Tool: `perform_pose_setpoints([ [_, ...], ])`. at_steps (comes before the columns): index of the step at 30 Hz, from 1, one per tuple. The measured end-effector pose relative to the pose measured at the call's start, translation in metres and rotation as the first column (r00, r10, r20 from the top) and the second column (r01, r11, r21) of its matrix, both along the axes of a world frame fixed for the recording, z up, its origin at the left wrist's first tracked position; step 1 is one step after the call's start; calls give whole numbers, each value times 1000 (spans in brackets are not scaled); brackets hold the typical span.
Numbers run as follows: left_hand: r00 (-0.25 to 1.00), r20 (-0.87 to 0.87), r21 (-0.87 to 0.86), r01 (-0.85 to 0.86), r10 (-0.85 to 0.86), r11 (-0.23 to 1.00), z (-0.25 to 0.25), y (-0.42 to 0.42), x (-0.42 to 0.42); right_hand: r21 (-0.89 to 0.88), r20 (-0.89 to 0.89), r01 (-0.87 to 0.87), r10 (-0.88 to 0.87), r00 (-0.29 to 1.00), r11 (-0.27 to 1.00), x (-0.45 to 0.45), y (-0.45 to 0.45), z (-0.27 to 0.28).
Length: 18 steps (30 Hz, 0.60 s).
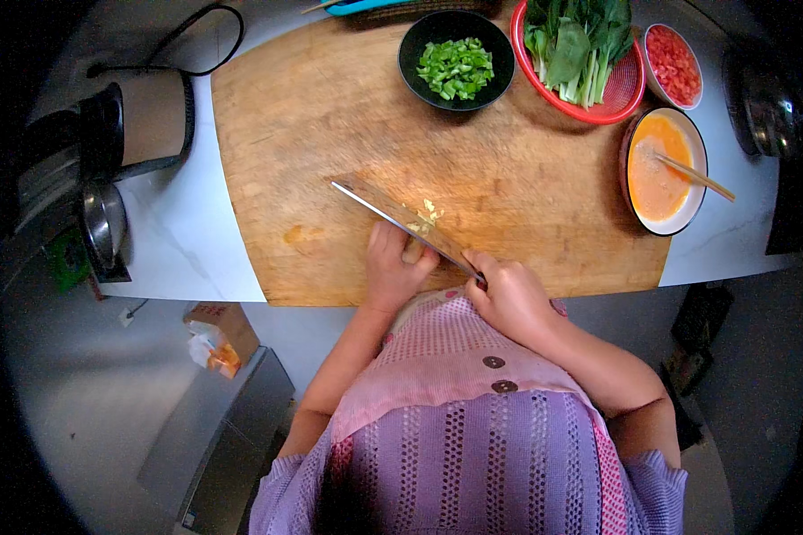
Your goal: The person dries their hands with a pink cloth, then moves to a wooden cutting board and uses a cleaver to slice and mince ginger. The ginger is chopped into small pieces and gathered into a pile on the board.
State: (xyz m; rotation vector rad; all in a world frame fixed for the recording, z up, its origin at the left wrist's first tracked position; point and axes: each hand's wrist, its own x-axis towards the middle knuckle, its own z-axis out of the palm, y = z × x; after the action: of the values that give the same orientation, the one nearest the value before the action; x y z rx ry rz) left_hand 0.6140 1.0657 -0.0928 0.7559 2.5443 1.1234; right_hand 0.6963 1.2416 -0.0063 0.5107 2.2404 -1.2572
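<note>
My right hand (512, 291) grips the handle of a kitchen cleaver (379, 203) near the front edge of the wooden cutting board (321, 120). Its blade slants up to the left across the board. Beside the blade, my left hand (396, 267) holds down a pale piece of what looks like garlic or ginger (413, 251), its fingers bent close to the steel. The blade and fingers hide part of that piece. Small yellowish chopped bits (429, 211) lie just beyond the blade.
A black bowl of chopped greens (455, 67), a red basket (623, 100) of leafy greens and a bowl of diced red food (673, 67) stand at the back. Rightward, a bowl of beaten egg (659, 177) holds chopsticks (699, 177). An appliance (150, 117) stands left.
</note>
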Motion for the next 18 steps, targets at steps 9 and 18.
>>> perform_pose_setpoints([
  [9,996,67,24,-53,52,998,-4,2,3,17,-13,-11,11,1000,1000,-4,-1,-3],
  [18,997,-72,5,30,-30,1000,-2,1,2,107,-5,-63,64,998,992,2,-5,-7],
])
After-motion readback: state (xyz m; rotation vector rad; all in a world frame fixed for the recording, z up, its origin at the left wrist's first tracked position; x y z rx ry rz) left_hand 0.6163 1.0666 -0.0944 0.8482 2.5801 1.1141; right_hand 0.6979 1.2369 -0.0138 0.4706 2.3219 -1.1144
